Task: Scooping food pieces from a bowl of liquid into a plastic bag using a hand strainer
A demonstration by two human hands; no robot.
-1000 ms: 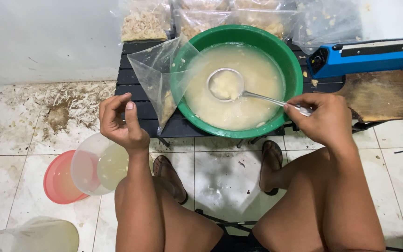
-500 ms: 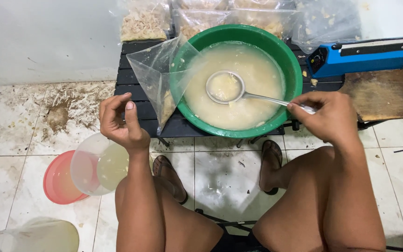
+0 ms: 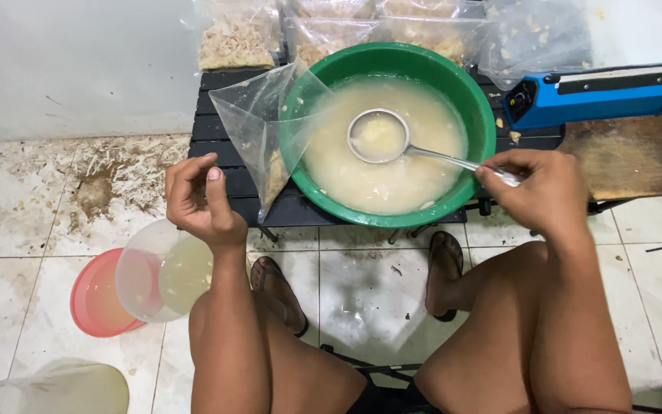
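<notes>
A low black slatted table (image 3: 231,146) carries the green basin (image 3: 478,115) of pale, cloudy liquid, an open clear plastic bag (image 3: 258,130) leaning against the basin's rim, a blue bar-shaped sealing machine (image 3: 614,92) and filled clear bags (image 3: 239,34) along the back edge. On the white tiled floor (image 3: 40,230) (stained brown near the wall) lie a clear container (image 3: 158,268) overlapping a pink lid (image 3: 93,299).

Bright, even light falls from above; shadows under the green basin (image 3: 392,57) and legs are soft. Faint glare sits on the clear bag (image 3: 258,126) and floor tiles. Sharp focus throughout, with slight wide-angle bending at the edges.
</notes>
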